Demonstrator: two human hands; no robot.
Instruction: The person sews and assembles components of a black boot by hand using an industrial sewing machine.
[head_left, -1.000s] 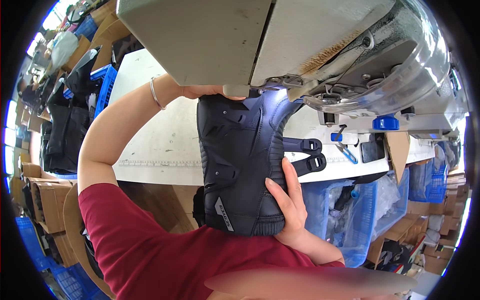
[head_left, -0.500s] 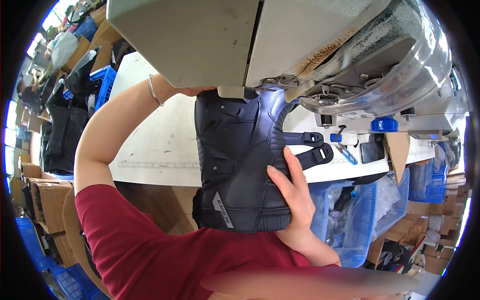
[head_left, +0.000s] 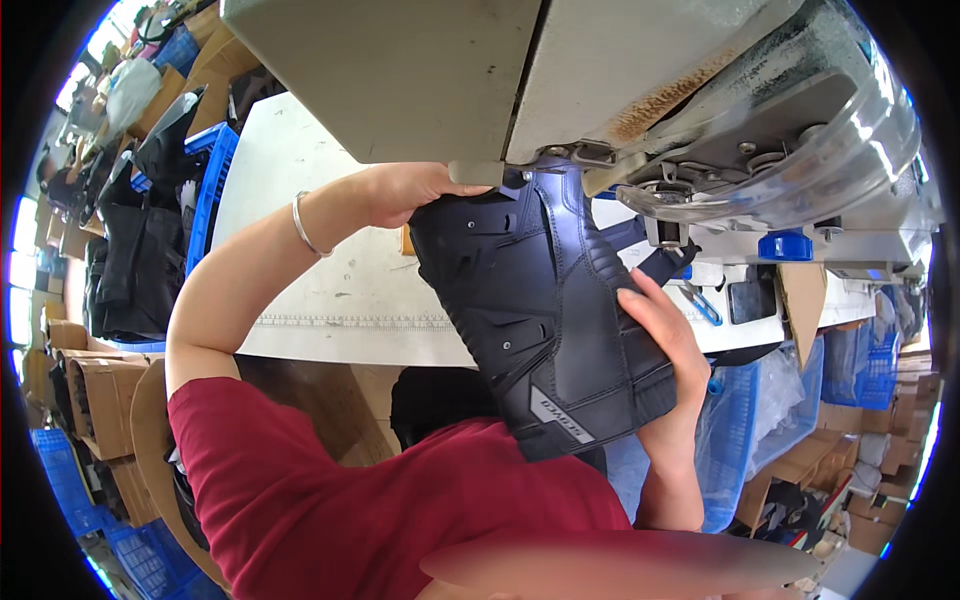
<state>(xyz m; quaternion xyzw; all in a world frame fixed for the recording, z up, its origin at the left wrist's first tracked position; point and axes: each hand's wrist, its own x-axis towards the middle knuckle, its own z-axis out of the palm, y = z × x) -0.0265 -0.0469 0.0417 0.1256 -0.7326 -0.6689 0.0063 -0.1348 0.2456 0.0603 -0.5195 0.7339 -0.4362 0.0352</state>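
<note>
Right fingers (head_left: 668, 318) pinch the black boot shaft (head_left: 500, 285) at its edge; left fingers (head_left: 455, 187) meet its far corner, their closure hidden by the sewing machine (head_left: 400, 80). Judged risk: uneven pull could snag the strap (head_left: 665, 264) beyond the right fingers.

Black boot (head_left: 545, 310), stitched and riveted
Shaft held tilted, its top edge lower right, beside the wearer's torso; opposite end beneath the machine head (head_left: 400, 80). Ribbed edges; grey label (head_left: 560, 415) faces up.

I see: left wrist (head_left: 326, 205) wearing thin silver bangle (head_left: 299, 222) | maroon shirt (head_left: 420, 500), below bangle | short left sleeve (head_left: 212, 425), well below bangle
</note>
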